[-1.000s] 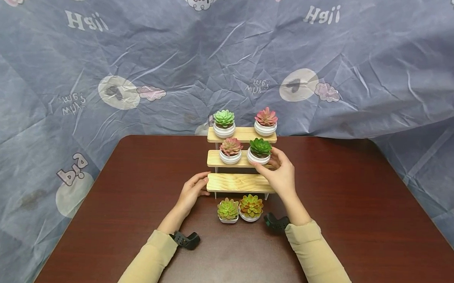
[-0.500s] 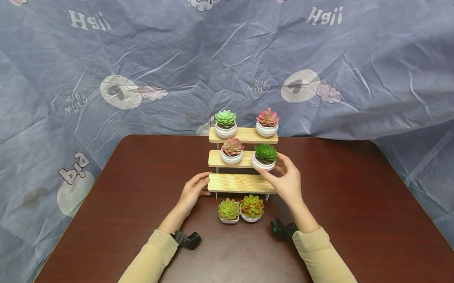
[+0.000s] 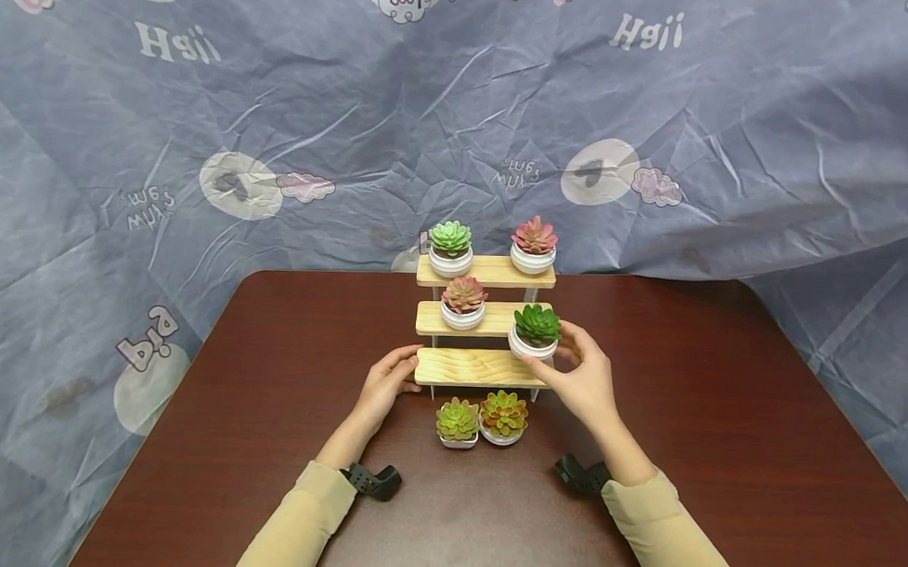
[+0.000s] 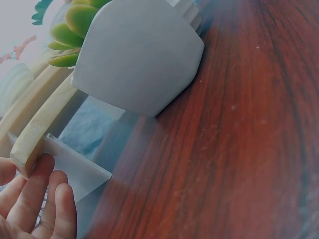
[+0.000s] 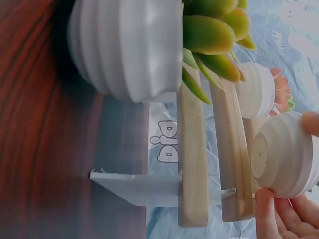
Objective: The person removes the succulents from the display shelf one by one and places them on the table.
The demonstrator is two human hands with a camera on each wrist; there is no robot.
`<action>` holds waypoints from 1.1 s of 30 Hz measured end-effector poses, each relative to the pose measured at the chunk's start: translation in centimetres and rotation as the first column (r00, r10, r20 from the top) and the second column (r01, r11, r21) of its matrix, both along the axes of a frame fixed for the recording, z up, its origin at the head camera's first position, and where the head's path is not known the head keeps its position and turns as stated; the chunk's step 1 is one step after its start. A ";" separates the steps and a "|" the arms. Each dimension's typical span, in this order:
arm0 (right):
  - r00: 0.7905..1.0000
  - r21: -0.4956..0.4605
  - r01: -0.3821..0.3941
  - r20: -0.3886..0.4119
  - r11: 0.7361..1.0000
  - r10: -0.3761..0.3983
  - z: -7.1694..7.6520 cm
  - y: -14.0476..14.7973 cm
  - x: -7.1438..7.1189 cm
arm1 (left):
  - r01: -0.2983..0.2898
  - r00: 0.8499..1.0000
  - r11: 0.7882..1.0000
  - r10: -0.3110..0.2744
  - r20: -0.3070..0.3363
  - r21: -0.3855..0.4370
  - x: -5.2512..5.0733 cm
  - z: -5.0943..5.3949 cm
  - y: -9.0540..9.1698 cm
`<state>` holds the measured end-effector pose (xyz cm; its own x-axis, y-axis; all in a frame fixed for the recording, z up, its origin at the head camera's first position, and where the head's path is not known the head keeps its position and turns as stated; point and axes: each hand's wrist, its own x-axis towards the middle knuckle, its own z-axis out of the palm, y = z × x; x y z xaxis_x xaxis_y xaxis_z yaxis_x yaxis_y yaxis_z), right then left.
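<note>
My right hand [image 3: 587,380] pinches the white round pot of a dark green succulent [image 3: 537,325] above the right part of the bottom shelf [image 3: 474,367]. In the right wrist view that pot [image 5: 286,154] is off the wood, its underside showing between thumb and fingers. My left hand [image 3: 379,389] grips the left end of the bottom shelf; the left wrist view shows its fingers [image 4: 45,172] at the board's end [image 4: 25,152]. On the middle shelf [image 3: 428,318] stands a pink succulent [image 3: 464,304]. A light green succulent [image 3: 450,248] and a red one [image 3: 534,245] stand on the top shelf [image 3: 489,271].
In front of the stand, a yellow-green succulent [image 3: 457,422] in a squarish white pot and an orange-green one [image 3: 503,417] in a round pot stand side by side on the dark red table [image 3: 333,313]. A printed blue-grey cloth [image 3: 400,106] hangs behind.
My right hand has moved the dark green succulent off the middle shelf, toward me and slightly right. My left hand has stayed at the bottom shelf's end.
</note>
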<state>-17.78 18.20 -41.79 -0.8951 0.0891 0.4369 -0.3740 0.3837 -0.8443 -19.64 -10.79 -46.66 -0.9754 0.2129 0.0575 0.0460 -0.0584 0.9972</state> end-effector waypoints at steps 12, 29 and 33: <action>1.000 0.049 0.003 0.007 0.999 -0.004 -0.3 1.0 1.6 | -0.001 1.000 1.000 0.001 0.015 0.012 0.0 0.1 0.0; 1.000 0.134 0.030 -0.001 0.991 -0.030 0.7 1.2 5.0 | 0.000 1.000 1.000 0.000 0.003 0.002 0.0 -0.1 0.0; 1.000 0.149 0.023 -0.004 0.989 -0.023 0.6 1.5 5.5 | -0.002 1.000 1.000 0.002 0.001 0.003 0.0 -0.1 0.0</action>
<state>-12.24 19.72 -41.15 -0.8927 0.0432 0.4486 -0.3652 0.5141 -0.7761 -19.63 -10.84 -46.72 -0.9759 0.2108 0.0572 0.0452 -0.0613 0.9971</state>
